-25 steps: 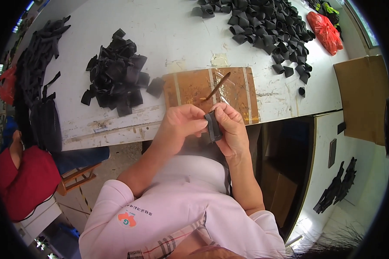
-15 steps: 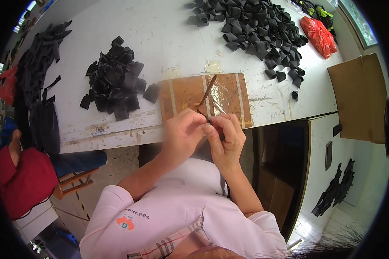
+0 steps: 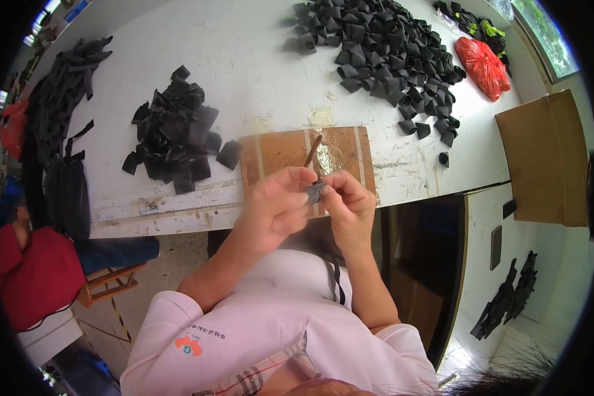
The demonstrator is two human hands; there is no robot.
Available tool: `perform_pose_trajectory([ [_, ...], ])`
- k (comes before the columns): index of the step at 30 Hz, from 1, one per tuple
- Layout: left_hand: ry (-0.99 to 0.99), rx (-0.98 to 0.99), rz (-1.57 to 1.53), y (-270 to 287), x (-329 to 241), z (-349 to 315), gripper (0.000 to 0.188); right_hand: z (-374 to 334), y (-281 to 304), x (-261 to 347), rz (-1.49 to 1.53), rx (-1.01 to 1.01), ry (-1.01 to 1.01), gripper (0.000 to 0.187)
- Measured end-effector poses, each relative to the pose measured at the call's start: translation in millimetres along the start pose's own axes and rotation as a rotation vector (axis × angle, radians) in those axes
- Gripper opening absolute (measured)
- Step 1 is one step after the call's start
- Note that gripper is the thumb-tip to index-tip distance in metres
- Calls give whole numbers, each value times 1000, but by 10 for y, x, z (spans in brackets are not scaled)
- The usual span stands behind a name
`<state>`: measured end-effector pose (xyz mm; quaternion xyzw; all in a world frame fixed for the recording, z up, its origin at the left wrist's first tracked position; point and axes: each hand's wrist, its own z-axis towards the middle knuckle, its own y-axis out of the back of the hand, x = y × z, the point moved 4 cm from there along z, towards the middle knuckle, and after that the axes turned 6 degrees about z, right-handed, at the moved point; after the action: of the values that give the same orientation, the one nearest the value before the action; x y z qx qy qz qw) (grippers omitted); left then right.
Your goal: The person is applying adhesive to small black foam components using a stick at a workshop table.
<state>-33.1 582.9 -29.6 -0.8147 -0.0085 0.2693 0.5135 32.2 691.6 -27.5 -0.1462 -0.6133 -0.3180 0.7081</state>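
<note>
A small dark grey piece of fabric (image 3: 315,193) is pinched between my two hands just over the near edge of a brown board. My left hand (image 3: 277,208) grips its left side, the fingers curled. On the right side, the thumb and fingertips of my right hand (image 3: 351,206) close on it. Right behind my fingertips a thin brown stick (image 3: 314,149) slants up above the board (image 3: 264,153); fingers hide its lower end, so I cannot tell what supports it. Clear tape and pale strips cross the board.
To the left lies a heap of flat black fabric pieces (image 3: 175,129); a larger pile of black folded loops (image 3: 396,53) spreads at the far right. Beyond are a red plastic bag (image 3: 482,68) and a cardboard box (image 3: 544,158). A person in red (image 3: 36,274) sits at the left.
My fingers have turned and shifted, so the grey fabric piece, mostly hidden before, now shows between them. The whole view has tilted slightly.
</note>
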Motion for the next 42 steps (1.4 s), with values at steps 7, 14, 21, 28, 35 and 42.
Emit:
perform_pose_trajectory([
  [7, -654, -294, 837, -107, -133, -3, 16, 22, -198, 19, 1428, 323, -710, 10],
  [14, -15, 305, -341, -315, -391, 133, 19, 700, -129, 418, 684, 485, -313, 28],
  [21, -524, -217, 692, -157, -451, 131, 29, 641, -187, 38, 566, 483, -289, 26],
  [28, -1125, 28, 1344, -391, -661, 166, 24, 502, 17, 462, 79, 153, 347, 34],
  [35, -713, -89, 496, -158, -594, 146, 8, 448, -79, 650, -171, 22, 671, 36],
  [42, -694, -59, 362, 4, -542, 140, 10, 480, -97, 553, -158, 41, 579, 20],
])
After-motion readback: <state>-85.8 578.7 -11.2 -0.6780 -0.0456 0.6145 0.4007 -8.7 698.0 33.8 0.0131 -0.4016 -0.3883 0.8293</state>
